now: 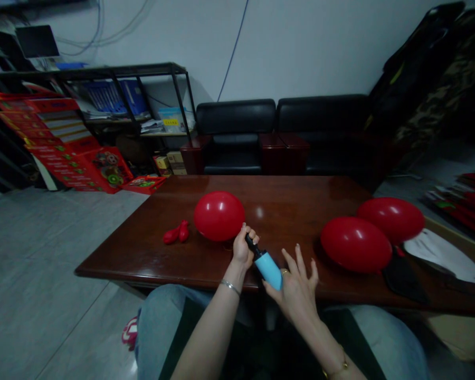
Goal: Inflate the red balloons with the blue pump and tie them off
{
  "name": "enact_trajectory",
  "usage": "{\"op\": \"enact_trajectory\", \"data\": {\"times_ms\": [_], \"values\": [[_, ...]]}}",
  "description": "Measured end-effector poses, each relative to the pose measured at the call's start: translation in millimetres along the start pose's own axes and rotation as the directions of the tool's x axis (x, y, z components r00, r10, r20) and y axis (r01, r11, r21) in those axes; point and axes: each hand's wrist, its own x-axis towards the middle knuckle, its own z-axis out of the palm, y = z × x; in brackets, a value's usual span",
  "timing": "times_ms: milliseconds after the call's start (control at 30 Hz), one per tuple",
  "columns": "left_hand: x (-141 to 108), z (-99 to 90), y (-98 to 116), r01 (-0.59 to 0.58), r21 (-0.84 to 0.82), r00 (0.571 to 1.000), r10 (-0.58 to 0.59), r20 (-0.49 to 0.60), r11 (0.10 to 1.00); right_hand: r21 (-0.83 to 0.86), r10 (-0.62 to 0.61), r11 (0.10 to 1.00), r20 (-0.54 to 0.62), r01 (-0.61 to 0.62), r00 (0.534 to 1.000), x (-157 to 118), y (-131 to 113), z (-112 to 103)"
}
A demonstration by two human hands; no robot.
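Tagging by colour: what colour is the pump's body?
Light blue pump body, best seen in the head view.

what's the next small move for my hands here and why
Probably curl the right hand's fingers around the blue pump's barrel. The left hand grips the black end, while the right hand's fingers are spread, with its thumb at the barrel's lower end, so a firmer hold there would likely steady it.

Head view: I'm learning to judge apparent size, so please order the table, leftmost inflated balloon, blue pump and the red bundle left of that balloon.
Largest to smallest:
1. Table
2. Leftmost inflated balloon
3. Blue pump, partly hidden by hands
4. Red bundle
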Motion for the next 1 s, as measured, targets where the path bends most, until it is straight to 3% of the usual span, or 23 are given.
{"op": "enact_trajectory", "data": {"times_ms": [400, 567, 700, 867, 1000], "values": [[15, 13.1, 21, 0.088, 0.048, 0.995, -0.085, -0.060, 0.995, 0.042, 0.057, 0.998, -0.012, -0.056, 0.998, -26, 6, 1], [25, 16.1, 31, 0.048, 0.044, 0.998, -0.046, -0.045, 0.998, 0.047, 0.078, 0.996, 0.002, -0.078, 0.997, -43, 8, 0], [27, 18.8, 27, 0.018, 0.032, 1.000, -0.017, -0.011, 0.999, 0.044, 0.102, 0.994, 0.021, -0.103, 0.995, -24, -2, -5], [27, 24.1, 19, 0.008, 0.104, 0.992, -0.021, 0.126, 0.995, 0.082, 0.119, 0.989, 0.006, -0.119, 0.993, 15, -17, -6], [25, 26.1, 18, -0.029, 0.179, 0.991, 0.005, 0.135, 0.983, 0.084, 0.141, 0.986, 0.026, -0.143, 0.990, 28, -23, -2]]}}
